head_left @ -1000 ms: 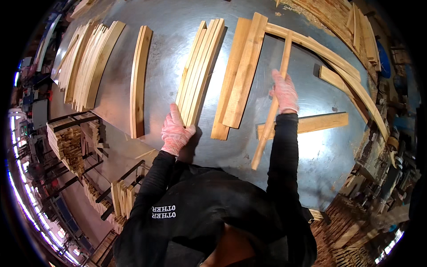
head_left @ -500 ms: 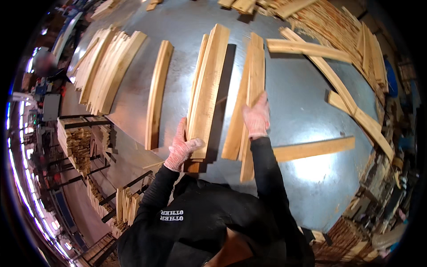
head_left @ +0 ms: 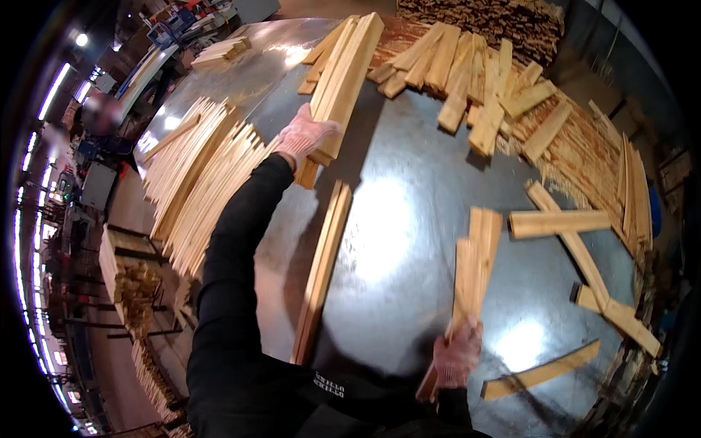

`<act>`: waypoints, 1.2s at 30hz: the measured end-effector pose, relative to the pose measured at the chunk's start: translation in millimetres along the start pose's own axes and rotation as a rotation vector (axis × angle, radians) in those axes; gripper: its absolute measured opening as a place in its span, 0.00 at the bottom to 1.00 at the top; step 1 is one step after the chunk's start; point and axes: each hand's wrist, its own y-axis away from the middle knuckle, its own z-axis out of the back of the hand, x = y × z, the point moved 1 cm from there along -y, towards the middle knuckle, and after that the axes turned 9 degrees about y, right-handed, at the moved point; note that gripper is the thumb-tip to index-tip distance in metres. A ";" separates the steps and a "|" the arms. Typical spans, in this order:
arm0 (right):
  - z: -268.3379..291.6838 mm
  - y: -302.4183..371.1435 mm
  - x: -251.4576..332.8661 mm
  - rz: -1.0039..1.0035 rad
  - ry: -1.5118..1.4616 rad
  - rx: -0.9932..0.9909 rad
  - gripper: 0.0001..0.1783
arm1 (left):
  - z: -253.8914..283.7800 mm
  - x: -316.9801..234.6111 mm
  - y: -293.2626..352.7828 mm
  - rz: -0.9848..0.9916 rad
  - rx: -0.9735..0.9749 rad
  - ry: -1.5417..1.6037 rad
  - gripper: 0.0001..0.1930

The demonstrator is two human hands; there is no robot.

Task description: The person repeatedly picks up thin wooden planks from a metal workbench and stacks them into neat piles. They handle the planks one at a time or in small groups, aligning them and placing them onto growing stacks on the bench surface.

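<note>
My left hand (head_left: 308,134), in a pale pink knit glove, is stretched out far ahead and closed around the near end of a bundle of wooden boards (head_left: 347,87). That bundle points away from me above the far part of the metal table (head_left: 387,306). Low and close to my body, my gloved right hand (head_left: 458,355) grips a few overlapping boards (head_left: 478,255), whose far ends fan slightly apart. Between my two arms a narrow wooden strip (head_left: 321,274) lies on the table.
Many thin slats (head_left: 208,182) lie side by side at the left. Loose short boards (head_left: 475,87) are scattered at the far edge beside a chip-covered surface (head_left: 577,160). Crossed boards (head_left: 584,263) and a single board (head_left: 542,371) lie at the right. A wood stack (head_left: 131,292) stands lower left.
My left hand has carried its boards forward, away from me. The right hand has drawn its boards back toward my body. The view has shifted, bringing more of the table's far side in.
</note>
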 end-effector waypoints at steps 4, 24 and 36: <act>-22.9 -2.1 -7.9 -0.047 0.135 -0.118 0.50 | -42.3 19.0 -150.5 0.080 0.021 -0.134 0.41; -0.8 -27.3 31.2 -0.371 -0.080 0.157 0.60 | -47.1 135.2 118.1 -0.328 0.185 -0.098 0.62; -61.5 -9.2 232.4 0.219 -0.518 0.640 0.42 | -59.1 154.7 287.8 0.188 0.298 0.241 0.46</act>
